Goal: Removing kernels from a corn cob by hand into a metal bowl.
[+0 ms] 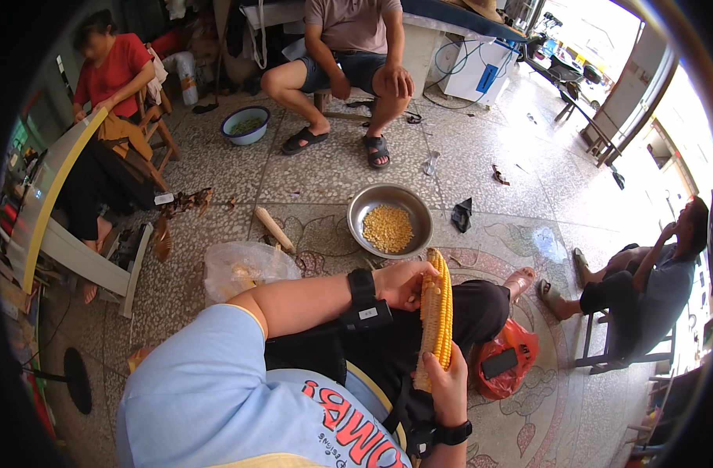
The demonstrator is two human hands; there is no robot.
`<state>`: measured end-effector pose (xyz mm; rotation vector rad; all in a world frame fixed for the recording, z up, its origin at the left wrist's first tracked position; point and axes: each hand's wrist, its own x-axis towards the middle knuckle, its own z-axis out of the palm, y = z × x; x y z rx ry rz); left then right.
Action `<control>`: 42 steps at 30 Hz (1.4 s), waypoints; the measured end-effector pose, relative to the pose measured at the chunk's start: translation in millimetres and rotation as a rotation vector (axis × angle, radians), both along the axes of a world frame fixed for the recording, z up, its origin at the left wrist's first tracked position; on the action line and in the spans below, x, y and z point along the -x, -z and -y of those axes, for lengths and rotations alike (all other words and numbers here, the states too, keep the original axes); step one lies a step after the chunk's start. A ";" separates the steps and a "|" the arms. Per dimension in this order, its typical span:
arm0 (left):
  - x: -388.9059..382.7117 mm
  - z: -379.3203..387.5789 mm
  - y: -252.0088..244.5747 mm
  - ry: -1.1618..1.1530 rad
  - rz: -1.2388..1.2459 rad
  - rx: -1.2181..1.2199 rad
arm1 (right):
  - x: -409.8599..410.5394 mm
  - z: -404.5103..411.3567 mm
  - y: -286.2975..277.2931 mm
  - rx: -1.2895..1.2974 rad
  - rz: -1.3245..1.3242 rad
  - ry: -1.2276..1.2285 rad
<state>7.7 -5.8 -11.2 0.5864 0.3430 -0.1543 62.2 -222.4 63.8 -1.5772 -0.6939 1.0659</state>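
Both of my hands are on one ear of yellow corn, held lengthwise over my lap. My left hand grips its upper part, thumb on the kernels. Around the lower end my right hand is closed, thumb pressed to the cob. Part of the ear is stripped to pale bare cob; rows of kernels remain on the other side. Just beyond the ear, a steel basin on the floor holds loose corn kernels. A bare corn cob lies left of the basin.
A clear plastic bag lies left of my arm. By my knee, a red plastic bag has a phone on it. Farther off stands a bowl of green pieces. Three people sit around: left, ahead and right. Black scraps lie on the floor.
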 end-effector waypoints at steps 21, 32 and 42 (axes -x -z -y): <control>-1.4 0.8 12.9 -0.108 0.036 0.028 | -4.8 1.9 -4.7 0.020 -0.095 0.018; 0.9 -1.9 -0.6 -0.199 -0.135 0.106 | -23.1 11.1 -2.1 -0.191 -0.434 0.128; -0.3 -86.3 64.3 -0.324 -0.413 -0.184 | -42.5 26.2 -20.3 -0.263 -0.395 0.324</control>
